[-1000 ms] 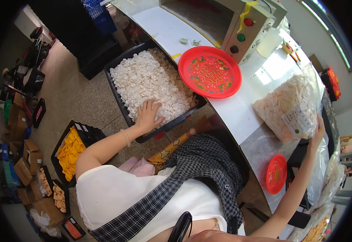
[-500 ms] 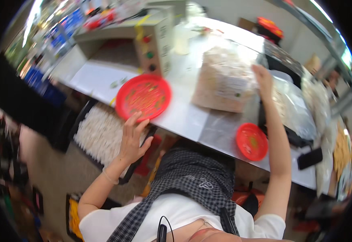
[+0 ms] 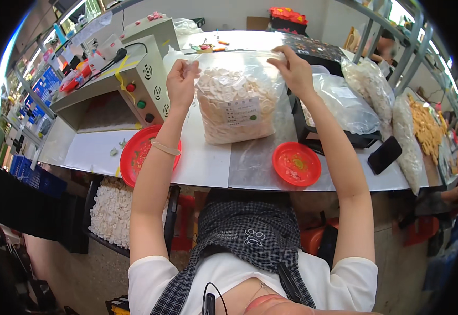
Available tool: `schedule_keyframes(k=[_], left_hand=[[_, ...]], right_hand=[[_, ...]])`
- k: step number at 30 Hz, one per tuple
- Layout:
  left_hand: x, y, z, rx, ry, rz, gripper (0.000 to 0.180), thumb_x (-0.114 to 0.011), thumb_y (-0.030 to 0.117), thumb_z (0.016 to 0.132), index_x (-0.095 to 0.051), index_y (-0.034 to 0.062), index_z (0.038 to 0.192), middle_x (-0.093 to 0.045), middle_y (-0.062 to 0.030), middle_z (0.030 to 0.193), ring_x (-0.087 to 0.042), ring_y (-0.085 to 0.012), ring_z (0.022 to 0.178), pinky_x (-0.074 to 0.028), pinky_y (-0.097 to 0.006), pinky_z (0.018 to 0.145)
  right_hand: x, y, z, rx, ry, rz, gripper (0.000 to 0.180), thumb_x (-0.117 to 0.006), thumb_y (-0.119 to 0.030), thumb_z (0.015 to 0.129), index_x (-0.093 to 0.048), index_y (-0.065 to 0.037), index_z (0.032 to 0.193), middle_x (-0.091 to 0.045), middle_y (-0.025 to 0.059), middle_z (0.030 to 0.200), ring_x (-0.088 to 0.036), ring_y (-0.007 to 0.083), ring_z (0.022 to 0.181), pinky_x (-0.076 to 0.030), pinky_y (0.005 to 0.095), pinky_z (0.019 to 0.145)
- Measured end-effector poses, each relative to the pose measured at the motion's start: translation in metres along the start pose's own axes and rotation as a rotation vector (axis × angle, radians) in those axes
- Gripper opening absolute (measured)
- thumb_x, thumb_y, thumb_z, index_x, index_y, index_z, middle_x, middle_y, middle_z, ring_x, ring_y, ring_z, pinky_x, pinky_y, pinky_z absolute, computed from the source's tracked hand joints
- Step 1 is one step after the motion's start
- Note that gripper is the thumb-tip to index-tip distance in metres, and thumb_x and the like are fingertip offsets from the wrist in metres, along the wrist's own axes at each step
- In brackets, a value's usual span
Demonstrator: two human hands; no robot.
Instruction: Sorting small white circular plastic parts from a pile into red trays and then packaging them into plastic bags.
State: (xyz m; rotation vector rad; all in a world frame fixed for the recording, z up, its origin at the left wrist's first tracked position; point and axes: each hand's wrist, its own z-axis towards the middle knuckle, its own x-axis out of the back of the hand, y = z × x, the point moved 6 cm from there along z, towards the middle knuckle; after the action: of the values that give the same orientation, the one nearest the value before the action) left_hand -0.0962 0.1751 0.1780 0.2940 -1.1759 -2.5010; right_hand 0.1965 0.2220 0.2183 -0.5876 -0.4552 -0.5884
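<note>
A see-through plastic bag (image 3: 239, 113) full of small, flat, off-white pieces stands upright on the table, a white label on its front. My left hand (image 3: 182, 85) is closed on the bag's upper left corner, thumb and fingers pinched together. At the upper right corner, my right hand (image 3: 295, 72) pinches the plastic between thumb and fingers. The bag's top edge is stretched between both hands. Below my left forearm lies a large red plate (image 3: 126, 160), partly hidden by that arm. A smaller red plate (image 3: 279, 172) sits in front of the bag, to its right.
A grey box-shaped machine (image 3: 152, 79) with coloured buttons stands at the left. On the right are a black tray (image 3: 313, 137) under a plastic bag, a phone (image 3: 385, 155) and more filled bags (image 3: 408, 142). A black crate (image 3: 173, 205) of white pieces sits below the table's left edge.
My left hand has moved from the large red plate up to the bag's left corner. My right hand has shifted to its upper right corner. The head view has turned and is sharper.
</note>
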Motion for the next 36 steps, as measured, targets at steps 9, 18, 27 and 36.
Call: schedule_keyframes(k=[9, 18, 27, 36], left_hand=[[0.007, 0.013, -0.001, -0.047, 0.013, 0.105, 0.025, -0.053, 0.021, 0.098, -0.069, 0.0032, 0.105, -0.067, -0.0030, 0.084, -0.059, -0.0094, 0.068, -0.046, -0.022, 0.064], [0.023, -0.020, 0.016, -0.016, 0.024, -0.168, 0.024, -0.053, 0.017, 0.098, -0.067, 0.0003, 0.109, -0.069, -0.0083, 0.108, -0.061, -0.0166, 0.106, -0.042, -0.031, 0.100], [0.040, -0.016, 0.014, -0.115, 0.110, 0.130, 0.025, -0.053, 0.021, 0.099, -0.067, 0.0011, 0.105, -0.065, -0.0037, 0.090, -0.057, -0.0117, 0.081, -0.047, -0.024, 0.079], [-0.015, 0.025, -0.006, -0.094, -0.170, 0.204, 0.021, -0.066, 0.014, 0.091, -0.061, 0.0013, 0.108, -0.064, -0.0063, 0.104, -0.060, -0.0141, 0.097, -0.046, -0.026, 0.088]], right_hand=[[0.014, -0.019, 0.010, 0.296, 0.062, -0.222, 0.010, -0.058, -0.026, 0.092, -0.064, -0.018, 0.094, -0.068, -0.0023, 0.074, -0.065, 0.0228, 0.066, -0.046, 0.0343, 0.058], [-0.010, -0.003, 0.009, -0.027, 0.160, 0.468, 0.020, -0.051, -0.018, 0.093, -0.065, -0.005, 0.091, -0.069, 0.0073, 0.073, -0.067, 0.0151, 0.068, -0.050, 0.0307, 0.065], [0.012, -0.008, 0.013, -0.160, 0.252, 0.325, 0.019, -0.059, -0.032, 0.086, -0.069, -0.016, 0.084, -0.069, 0.0005, 0.070, -0.067, 0.0230, 0.072, -0.051, 0.0360, 0.067], [0.013, 0.026, 0.025, 0.029, -0.212, 0.338, 0.026, -0.062, -0.026, 0.091, -0.066, -0.002, 0.102, -0.071, 0.0078, 0.085, -0.070, 0.0169, 0.080, -0.053, 0.0293, 0.072]])
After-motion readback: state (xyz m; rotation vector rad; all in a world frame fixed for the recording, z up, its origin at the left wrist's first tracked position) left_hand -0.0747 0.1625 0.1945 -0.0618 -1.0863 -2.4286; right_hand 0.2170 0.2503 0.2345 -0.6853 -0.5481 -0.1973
